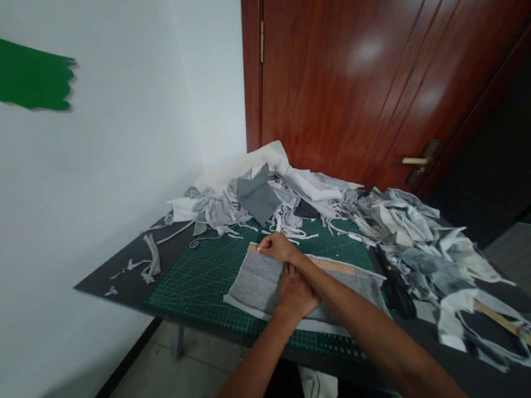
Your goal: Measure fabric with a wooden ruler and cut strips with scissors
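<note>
The grey cloth (250, 278) lies spread on the green cutting mat (184, 291), which presumably shields the bench (121, 282). The left hand (298, 292) rests palm-down near its middle, probably to stop it shifting; its fingers are partly hidden, so their spread cannot be told. Crossing over, the right hand (275, 248) bends its fingers nearly together at eleven o'clock, beside a wooden ruler (333, 266) seemingly laid as a straight guide; whether it pinches cloth or ruler is unclear. Scraps (258, 196) heap at twelve.
</note>
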The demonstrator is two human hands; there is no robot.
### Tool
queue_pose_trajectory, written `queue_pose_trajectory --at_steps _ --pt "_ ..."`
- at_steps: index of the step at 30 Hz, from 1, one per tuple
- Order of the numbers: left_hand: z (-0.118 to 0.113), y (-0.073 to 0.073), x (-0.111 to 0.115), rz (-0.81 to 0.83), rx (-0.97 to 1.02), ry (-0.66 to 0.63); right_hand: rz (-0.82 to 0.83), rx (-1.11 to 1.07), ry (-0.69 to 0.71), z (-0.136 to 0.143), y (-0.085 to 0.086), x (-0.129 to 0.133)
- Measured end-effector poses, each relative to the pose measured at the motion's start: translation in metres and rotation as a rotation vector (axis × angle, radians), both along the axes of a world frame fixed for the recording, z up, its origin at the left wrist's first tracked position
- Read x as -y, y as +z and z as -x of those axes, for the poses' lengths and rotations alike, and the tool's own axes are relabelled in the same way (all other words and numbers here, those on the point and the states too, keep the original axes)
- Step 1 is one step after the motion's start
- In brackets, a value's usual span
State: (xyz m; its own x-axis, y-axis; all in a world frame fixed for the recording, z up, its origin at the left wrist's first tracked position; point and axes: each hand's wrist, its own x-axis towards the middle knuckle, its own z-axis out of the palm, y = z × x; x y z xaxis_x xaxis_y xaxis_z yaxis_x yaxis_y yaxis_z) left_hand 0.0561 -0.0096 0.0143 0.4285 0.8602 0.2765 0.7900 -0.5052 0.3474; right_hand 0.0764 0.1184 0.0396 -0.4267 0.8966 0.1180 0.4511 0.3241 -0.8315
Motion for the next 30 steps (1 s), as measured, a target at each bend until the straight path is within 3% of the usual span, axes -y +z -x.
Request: queue_pose_trajectory --at_steps 6,15,19,25,30 --pt "0.004 -0.002 -0.001 -0.031 0.084 0.026 0.035 -0.244 -0.042 -0.005 -0.001 0.002" --pt "0.021 -0.007 -0.033 -0.091 0.27 0.154 0.037 -0.558 -0.224 -0.09 -0.003 0.021" --pt "0.055 -0.003 -0.047 -0.123 0.279 0.102 0.048 -0.565 -0.219 -0.098 -0.016 0.031" --pt "0.128 0.0 -0.065 -0.112 0.188 0.008 0.04 -0.507 -0.191 -0.096 -0.023 0.033" --pt "0.166 -0.003 -0.07 -0.099 0.139 0.058 0.033 -0.428 -0.178 -0.096 -0.027 0.027"
